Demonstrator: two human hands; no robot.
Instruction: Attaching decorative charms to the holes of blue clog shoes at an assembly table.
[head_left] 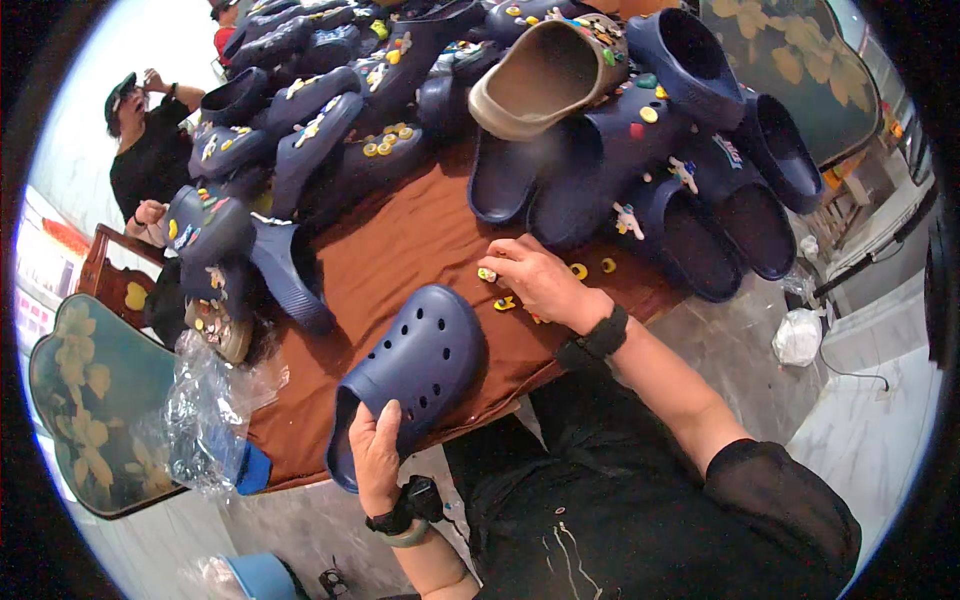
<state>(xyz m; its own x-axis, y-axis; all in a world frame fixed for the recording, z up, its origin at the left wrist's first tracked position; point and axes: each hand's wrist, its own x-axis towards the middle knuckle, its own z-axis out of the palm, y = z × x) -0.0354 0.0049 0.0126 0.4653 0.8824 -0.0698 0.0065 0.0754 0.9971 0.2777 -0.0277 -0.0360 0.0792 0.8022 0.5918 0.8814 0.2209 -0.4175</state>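
Note:
A navy blue foam clog (428, 350) with round holes and no charms on it rests near the front edge of the table. My left hand (375, 452) grips its open heel end, thumb on the outside and fingers hidden inside. Just beyond the toe, my right hand (540, 280) pinches a small yellow and white shoe charm (486, 274) between thumb and fingers. Several more charms lie on the cloth around that hand, among them a yellow round charm (578, 271) and a multicoloured charm (504, 304).
A brown cloth (390, 235) covers the table. Decorated navy clogs (330, 120) pile up at the back left, more at the right, with a beige clog (540, 80) on top. Clear plastic bags (215, 410) hang at the left edge. Another person (150, 150) is at the far left.

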